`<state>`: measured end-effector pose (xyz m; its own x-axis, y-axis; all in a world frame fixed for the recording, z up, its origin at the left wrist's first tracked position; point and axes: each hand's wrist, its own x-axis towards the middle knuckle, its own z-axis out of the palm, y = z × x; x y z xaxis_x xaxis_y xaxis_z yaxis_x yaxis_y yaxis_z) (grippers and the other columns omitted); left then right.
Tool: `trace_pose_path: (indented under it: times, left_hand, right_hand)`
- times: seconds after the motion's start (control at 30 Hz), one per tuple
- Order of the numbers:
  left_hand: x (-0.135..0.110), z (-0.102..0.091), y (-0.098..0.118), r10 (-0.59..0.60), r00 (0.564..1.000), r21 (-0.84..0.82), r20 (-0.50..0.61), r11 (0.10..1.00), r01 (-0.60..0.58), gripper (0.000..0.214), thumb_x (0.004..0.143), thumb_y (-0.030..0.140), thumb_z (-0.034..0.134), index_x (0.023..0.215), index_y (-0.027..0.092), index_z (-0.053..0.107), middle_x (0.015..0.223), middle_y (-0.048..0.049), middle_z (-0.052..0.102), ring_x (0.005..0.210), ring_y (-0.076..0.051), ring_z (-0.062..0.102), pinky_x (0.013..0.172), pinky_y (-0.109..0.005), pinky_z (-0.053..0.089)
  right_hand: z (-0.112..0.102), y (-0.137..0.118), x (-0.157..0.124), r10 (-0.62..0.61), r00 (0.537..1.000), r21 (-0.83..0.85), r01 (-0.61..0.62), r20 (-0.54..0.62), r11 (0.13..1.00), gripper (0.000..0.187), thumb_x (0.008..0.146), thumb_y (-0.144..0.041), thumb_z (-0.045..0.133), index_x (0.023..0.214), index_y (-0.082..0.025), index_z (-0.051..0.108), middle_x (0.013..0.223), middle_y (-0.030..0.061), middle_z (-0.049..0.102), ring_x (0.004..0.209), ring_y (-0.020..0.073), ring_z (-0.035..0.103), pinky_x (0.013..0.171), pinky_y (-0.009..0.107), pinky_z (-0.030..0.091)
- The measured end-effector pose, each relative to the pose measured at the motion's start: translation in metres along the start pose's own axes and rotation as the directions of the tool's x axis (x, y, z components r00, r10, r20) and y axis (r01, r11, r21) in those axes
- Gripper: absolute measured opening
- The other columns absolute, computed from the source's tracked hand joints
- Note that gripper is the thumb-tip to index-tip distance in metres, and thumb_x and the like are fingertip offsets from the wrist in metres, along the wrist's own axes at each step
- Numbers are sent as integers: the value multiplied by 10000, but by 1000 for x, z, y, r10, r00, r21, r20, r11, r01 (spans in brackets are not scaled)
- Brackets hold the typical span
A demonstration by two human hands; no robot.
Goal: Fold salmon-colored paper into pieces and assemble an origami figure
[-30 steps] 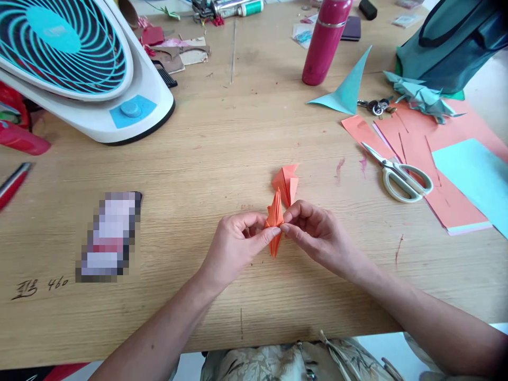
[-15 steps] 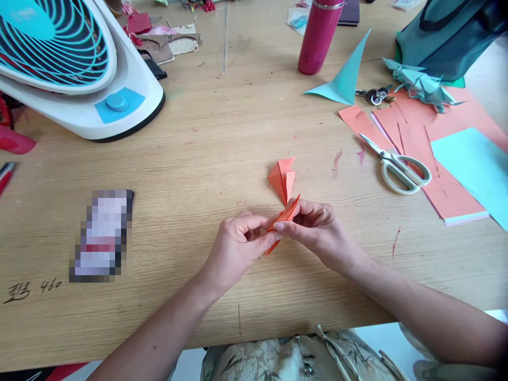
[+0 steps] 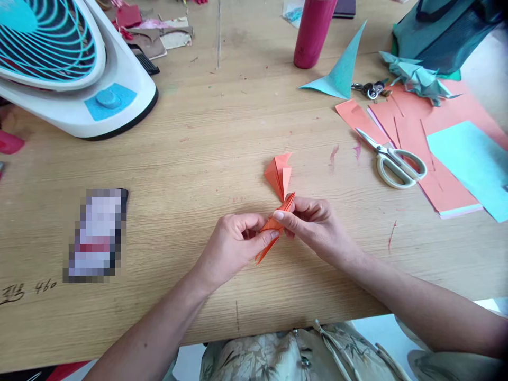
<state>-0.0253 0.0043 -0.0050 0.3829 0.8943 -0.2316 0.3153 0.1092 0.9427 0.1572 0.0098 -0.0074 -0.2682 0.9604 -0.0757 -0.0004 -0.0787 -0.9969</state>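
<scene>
Both hands pinch one small piece of folded orange paper (image 3: 273, 224), held above the table near its front middle. My left hand (image 3: 238, 243) grips its left side between thumb and fingers. My right hand (image 3: 317, 225) has its thumb on top of the paper, with curled fingers behind it. Narrow pointed flaps stick out at the upper right and lower left; the fingers cover part of the folds. Just beyond the hands lies a second folded orange paper piece (image 3: 278, 172), fan-like with a pointed lower end.
White-handled scissors (image 3: 400, 165) lie partly on orange sheets (image 3: 448, 185), right. A blue sheet (image 3: 472, 159), folded teal paper figure (image 3: 423, 79), teal paper triangle (image 3: 341, 74), keys (image 3: 372, 91), magenta bottle (image 3: 313, 34) and teal bag (image 3: 436, 39) stand behind. Left: fan (image 3: 119, 114), blurred phone (image 3: 97, 233).
The held orange paper has turned a little, and more of its lower-left flaps shows. Both hands stay pinched on it. The whole view has shifted slightly.
</scene>
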Motion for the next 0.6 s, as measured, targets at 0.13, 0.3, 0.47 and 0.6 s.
trace_pose_path:
  times: [0.13, 0.3, 0.47, 0.6]
  left_hand:
    - [0, -1, 0, -60, 998, -35, 26, 998, 61, 334, 827, 366, 672, 589, 156, 567, 557, 49, 403, 530, -75, 338, 482, -221, 244]
    - [1, -2, -2, -62, 998, -115, -4, 991, 61, 322, 839, 408, 687, 665, 141, 639, 619, 20, 527, 577, -92, 431, 523, -221, 327]
    - [3, -3, -4, -23, 1000, -133, -10, 991, 21, 319, 839, 378, 703, 641, 140, 625, 609, 29, 502, 584, -89, 429, 535, -218, 320]
    - [4, -6, -4, 1, 999, -142, 40, 990, 5, 260, 845, 338, 698, 679, 146, 646, 616, 36, 501, 586, -88, 431, 536, -212, 325]
  right_hand:
    - [-4, 0, -1, 4, 1000, 9, -4, -17, 1000, 498, 994, -564, 517, 755, -174, 713, 661, 12, 615, 629, 124, 552, 623, 262, 460]
    - [-3, 1, -1, -14, 1000, 114, 11, 23, 993, 279, 882, -480, 732, 976, -221, 693, 820, 4, 656, 758, 146, 607, 702, 273, 515]
    - [-1, 10, 2, -3, 997, 169, -10, 79, 986, 296, 804, -419, 818, 771, -201, 622, 738, -14, 624, 668, 126, 571, 636, 266, 494]
    - [-2, 14, 3, 43, 997, 183, -53, 56, 982, 286, 782, -388, 838, 784, -193, 628, 736, -13, 641, 663, 120, 581, 628, 256, 485]
